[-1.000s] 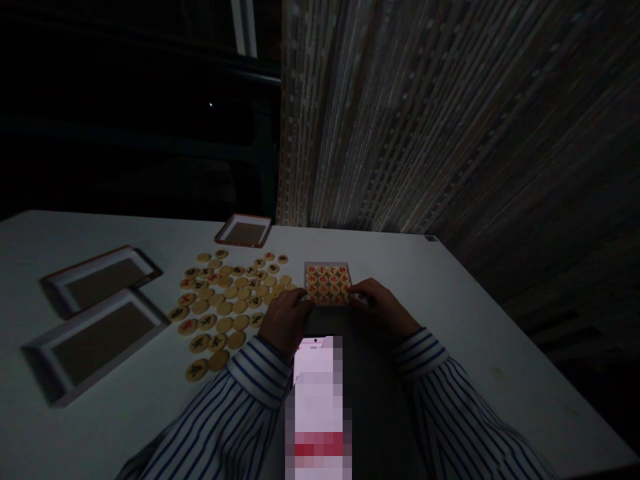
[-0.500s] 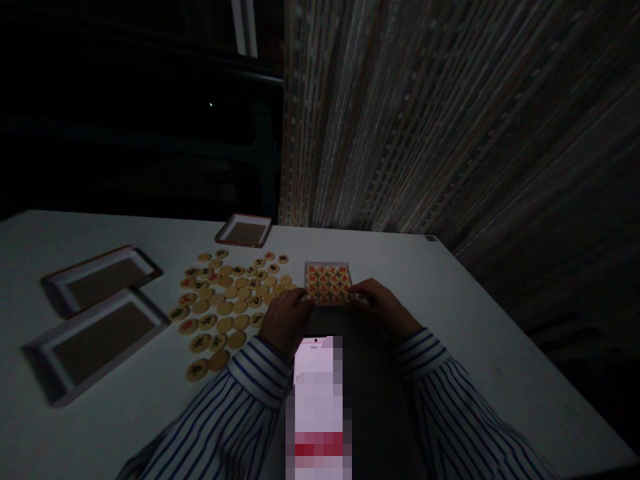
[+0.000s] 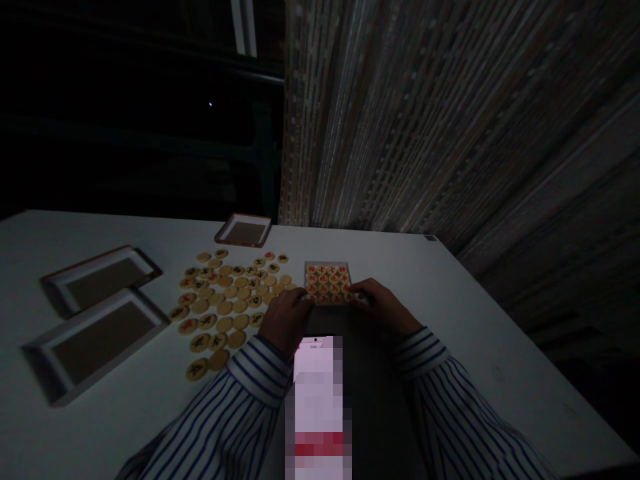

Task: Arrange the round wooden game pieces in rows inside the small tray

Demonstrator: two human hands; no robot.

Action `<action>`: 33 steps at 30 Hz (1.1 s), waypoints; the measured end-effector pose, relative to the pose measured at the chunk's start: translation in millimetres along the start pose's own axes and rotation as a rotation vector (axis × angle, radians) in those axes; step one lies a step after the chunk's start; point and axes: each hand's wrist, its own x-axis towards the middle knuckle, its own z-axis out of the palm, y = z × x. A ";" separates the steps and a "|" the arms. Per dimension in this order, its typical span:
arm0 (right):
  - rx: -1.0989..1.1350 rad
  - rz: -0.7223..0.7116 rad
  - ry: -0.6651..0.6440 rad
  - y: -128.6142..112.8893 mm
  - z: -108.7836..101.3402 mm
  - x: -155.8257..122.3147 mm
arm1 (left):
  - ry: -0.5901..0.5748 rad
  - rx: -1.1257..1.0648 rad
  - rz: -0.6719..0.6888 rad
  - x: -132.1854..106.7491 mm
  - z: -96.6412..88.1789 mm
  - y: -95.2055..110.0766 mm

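Note:
A small square box (image 3: 328, 264) sits on the table in front of me, filled with rows of round xiangqi pieces (image 3: 328, 279) marked in red. My left hand (image 3: 286, 320) is closed at the box's near left corner, thumb and fingers against its side. At the near right corner, my right hand (image 3: 383, 307) pinches the box edge with curled fingers. Loose xiangqi pieces (image 3: 230, 292) lie spread to the left of my left hand, some with black or red characters, others plain side up. Dim light hides the finger undersides.
Two box halves (image 3: 100, 347) lie open at the left, one overlapping a brown-edged lid (image 3: 103, 273). Another shallow lid (image 3: 244, 230) rests at the table's far edge. A lit phone (image 3: 319, 400) stands between my forearms. Behind the white table (image 3: 450, 300) hangs a string curtain (image 3: 380, 120).

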 end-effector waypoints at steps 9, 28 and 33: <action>0.001 0.015 -0.003 2.0 1.1 -0.7 | 0.031 0.015 -0.039 2.5 -0.6 6.2; 0.007 0.091 0.170 -9.3 -2.6 1.0 | 0.098 -0.003 -0.056 4.6 -4.9 14.9; -0.004 0.065 0.238 -11.8 -3.2 1.0 | 0.117 -0.034 -0.050 6.5 -9.4 19.0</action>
